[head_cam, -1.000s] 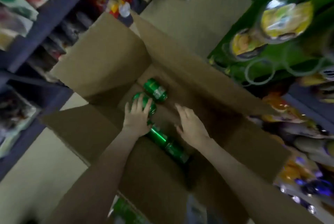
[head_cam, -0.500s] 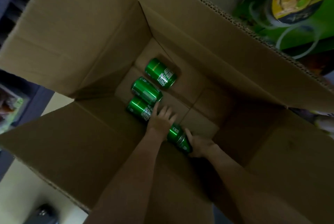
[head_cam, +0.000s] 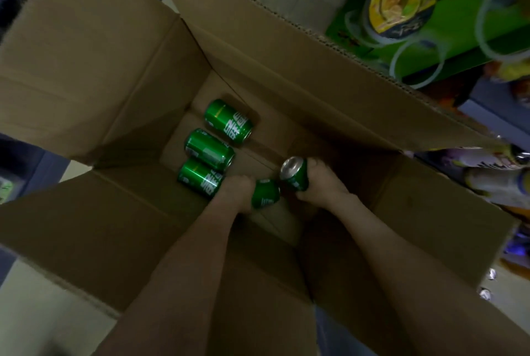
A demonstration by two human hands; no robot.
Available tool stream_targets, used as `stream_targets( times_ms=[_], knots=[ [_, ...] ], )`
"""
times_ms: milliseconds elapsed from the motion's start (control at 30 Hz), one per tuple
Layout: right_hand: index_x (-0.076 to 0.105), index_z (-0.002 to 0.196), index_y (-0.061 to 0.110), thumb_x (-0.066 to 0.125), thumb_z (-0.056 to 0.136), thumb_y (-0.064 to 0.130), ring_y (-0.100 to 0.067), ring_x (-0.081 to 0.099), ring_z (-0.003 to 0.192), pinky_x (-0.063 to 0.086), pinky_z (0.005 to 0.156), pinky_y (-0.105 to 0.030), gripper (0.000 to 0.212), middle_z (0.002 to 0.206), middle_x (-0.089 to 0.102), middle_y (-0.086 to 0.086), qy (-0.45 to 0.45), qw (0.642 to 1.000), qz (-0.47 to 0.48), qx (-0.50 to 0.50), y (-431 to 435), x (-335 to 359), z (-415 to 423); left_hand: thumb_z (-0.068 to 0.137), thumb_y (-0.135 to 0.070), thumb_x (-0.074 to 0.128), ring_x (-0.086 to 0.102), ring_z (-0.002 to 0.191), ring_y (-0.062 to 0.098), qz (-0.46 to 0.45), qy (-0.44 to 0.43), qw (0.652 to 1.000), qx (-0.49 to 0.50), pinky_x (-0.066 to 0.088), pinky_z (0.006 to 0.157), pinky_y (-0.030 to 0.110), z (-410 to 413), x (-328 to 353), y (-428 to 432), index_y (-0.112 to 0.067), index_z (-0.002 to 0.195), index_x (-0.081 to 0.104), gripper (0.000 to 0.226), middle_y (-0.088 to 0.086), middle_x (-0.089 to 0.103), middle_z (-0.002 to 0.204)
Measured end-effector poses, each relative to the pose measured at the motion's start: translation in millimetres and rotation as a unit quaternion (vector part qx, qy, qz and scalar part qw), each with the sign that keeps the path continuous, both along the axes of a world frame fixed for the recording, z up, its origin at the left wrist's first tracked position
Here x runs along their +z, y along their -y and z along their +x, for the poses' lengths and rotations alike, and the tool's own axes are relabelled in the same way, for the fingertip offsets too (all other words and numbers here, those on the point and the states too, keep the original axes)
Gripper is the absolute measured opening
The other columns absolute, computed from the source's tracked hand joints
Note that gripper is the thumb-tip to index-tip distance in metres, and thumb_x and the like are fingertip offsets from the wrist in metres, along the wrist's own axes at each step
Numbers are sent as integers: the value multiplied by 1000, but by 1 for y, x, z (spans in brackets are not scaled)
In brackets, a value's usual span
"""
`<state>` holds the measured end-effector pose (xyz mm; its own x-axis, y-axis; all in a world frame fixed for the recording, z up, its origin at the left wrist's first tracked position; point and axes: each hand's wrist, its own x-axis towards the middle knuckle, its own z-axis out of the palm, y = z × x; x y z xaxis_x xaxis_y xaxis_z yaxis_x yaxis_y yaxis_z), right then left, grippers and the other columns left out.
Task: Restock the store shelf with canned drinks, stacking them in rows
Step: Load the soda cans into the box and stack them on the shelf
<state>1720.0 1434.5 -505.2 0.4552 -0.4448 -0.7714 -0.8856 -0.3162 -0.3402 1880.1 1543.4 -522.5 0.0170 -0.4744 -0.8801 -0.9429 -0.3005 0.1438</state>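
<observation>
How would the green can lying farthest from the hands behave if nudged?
The farthest can lies on its side, so it would probably roll across the box floor. Its glossy wall looks smooth, maybe slippery.

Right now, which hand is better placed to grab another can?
Likely left: the left hand sits beside the nearest loose can; the right hand is farther off. Both already hold one.

- Just the one camera, up on my head, tipped steeply down into the open cardboard box point(head_cam: 258, 77).
- It sits close: the box fills most of the frame, and my forearms point(head_cam: 177, 269) enter at the near edge.
- A green display rack point(head_cam: 464, 25) edges in far right.
</observation>
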Motion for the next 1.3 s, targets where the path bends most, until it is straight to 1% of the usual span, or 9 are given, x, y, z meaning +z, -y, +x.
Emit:
stream_targets(
  times_ms=[233, 333, 467, 567, 733, 900, 1033, 1133, 1300],
  knots=[
    [47, 124, 11, 80, 68, 20, -20, 44, 117, 31, 89, -20, 66, 119, 49, -6, 196, 972, -27, -129, 9, 92, -13, 71, -34, 76, 66, 64, 14, -53, -69, 948, 305, 54, 59, 27, -6, 107, 31, -15, 100, 53, 42, 2, 65, 88],
    [47, 124, 16, 82, 66, 25, -14, 50, 110, 40, 88, -23, 69, 116, 51, 1, 258, 948, -38, -182, 12, 148, -38, 68, -29, 75, 67, 71, 17, -126, -131, 890, 417, 54, 62, 26, -26, 156, 26, -10, 97, 62, 37, 6, 68, 86],
    [45, 124, 20, 83, 68, 27, -9, 52, 102, 44, 83, -25, 68, 112, 54, 7, 319, 918, -45, -230, 16, 227, -98, 58, -41, 77, 67, 90, 20, -170, -248, 793, 531, 54, 82, 33, -80, 227, 14, -17, 110, 54, 62, 5, 68, 101],
    [45, 128, 19, 83, 68, 26, -13, 57, 106, 49, 90, -33, 72, 116, 58, 4, 365, 887, -34, -281, 17, 278, -165, 53, -39, 79, 69, 91, 23, -199, -336, 718, 576, 55, 79, 34, -137, 277, 12, -11, 119, 53, 76, 11, 70, 105],
    [47, 126, 23, 83, 67, 29, -11, 61, 104, 51, 90, -36, 69, 112, 62, 11, 427, 850, -37, -306, 22, 358, -288, 65, -27, 69, 69, 72, 17, -243, -468, 632, 568, 56, 61, 26, -253, 352, 30, -8, 105, 64, 44, 7, 73, 86],
    [48, 131, 23, 82, 68, 31, -6, 61, 102, 51, 87, -30, 72, 114, 63, 11, 472, 812, -122, -320, 28, 431, -397, 67, -25, 67, 70, 76, 18, -263, -545, 636, 479, 57, 64, 27, -352, 422, 61, -8, 102, 65, 40, 8, 73, 89],
    [54, 121, 21, 81, 69, 24, -1, 66, 90, 54, 74, -22, 58, 105, 67, 12, 519, 764, -166, -346, 33, 486, -464, 42, -34, 86, 70, 77, 17, -282, -567, 653, 416, 58, 65, 27, -400, 477, 91, -11, 101, 65, 67, 6, 74, 90],
    [59, 113, 19, 81, 68, 21, -1, 67, 87, 52, 69, -17, 50, 100, 70, 9, 560, 716, -189, -372, 37, 517, -499, 58, -27, 75, 71, 67, 15, -292, -592, 640, 393, 57, 58, 25, -432, 515, 113, -11, 99, 62, 46, 4, 74, 79],
    [61, 109, 17, 82, 62, 26, -19, 68, 99, 54, 84, -36, 52, 106, 71, -1, 630, 627, -210, -407, 52, 561, -536, 39, -41, 90, 71, 77, 23, -290, -660, 602, 344, 58, 61, 32, -470, 561, 154, -6, 116, 59, 90, 12, 73, 93]
  ],
)
